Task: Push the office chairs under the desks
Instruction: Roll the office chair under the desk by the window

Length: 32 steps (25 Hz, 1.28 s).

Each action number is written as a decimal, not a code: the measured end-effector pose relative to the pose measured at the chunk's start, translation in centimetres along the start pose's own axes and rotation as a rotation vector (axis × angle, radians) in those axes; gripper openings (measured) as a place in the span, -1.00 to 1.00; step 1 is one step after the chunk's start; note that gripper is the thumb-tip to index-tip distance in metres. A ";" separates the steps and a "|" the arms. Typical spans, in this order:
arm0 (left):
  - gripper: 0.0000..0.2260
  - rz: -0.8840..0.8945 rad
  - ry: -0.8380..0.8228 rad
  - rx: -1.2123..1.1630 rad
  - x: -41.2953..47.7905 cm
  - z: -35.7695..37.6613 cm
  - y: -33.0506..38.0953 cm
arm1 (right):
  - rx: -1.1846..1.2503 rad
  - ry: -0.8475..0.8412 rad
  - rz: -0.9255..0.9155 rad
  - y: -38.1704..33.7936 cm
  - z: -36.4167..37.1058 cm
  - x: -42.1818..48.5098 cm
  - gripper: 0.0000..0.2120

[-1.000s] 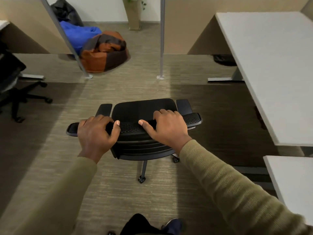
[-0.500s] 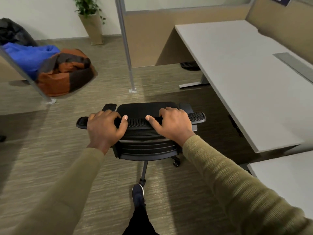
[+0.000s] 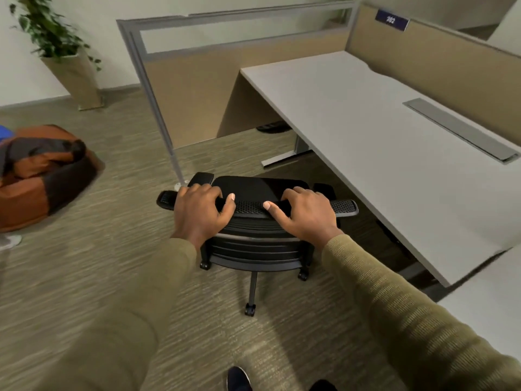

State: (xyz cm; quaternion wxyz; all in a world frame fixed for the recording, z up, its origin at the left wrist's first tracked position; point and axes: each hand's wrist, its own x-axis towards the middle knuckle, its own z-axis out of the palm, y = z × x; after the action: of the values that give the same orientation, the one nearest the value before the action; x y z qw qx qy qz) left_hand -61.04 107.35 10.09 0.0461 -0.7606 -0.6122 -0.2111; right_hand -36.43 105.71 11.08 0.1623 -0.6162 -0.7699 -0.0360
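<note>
Both hands, left hand [image 3: 201,213] and right hand [image 3: 306,215], grip the chair [image 3: 255,221] backrest, fingers clenched over it, at centre frame, not yet under the table [image 3: 380,142] at right.

Black chair [image 3: 255,221], pale grey desk [image 3: 366,142], olive sleeves [image 3: 423,320] over striated carpet [image 3: 84,277].

At centre frame the chair is showing black throughout, its top rail carrying a fine mesh pattern; the sleeves at the bottom are showing olive green with a ribbed knit. The carpet is running beige-green with thin darker streaks. On the right the desk is showing pale grey, with a darker grey strip [image 3: 459,128] set into it. The partition [image 3: 225,88] at upper centre is showing tan panels in a grey frame, and a navy sign [image 3: 391,20] with white figures is sitting at upper right. At left a beanbag [image 3: 42,170] is showing orange and dark brown; at upper left a plant [image 3: 48,29] is showing green leaves above a beige pot [image 3: 76,77].
</note>
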 end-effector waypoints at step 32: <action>-0.66 0.234 -0.146 -0.103 48.9 16.9 -11.4 | -0.045 -0.051 0.334 6.6 10.5 38.7 -0.29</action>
State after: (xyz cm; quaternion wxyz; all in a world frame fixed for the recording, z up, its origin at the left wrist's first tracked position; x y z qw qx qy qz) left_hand -59.52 160.26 11.05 -0.0134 -0.8415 -0.5095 -0.1795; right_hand -39.49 146.28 11.59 0.1328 -0.7396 -0.6597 -0.0102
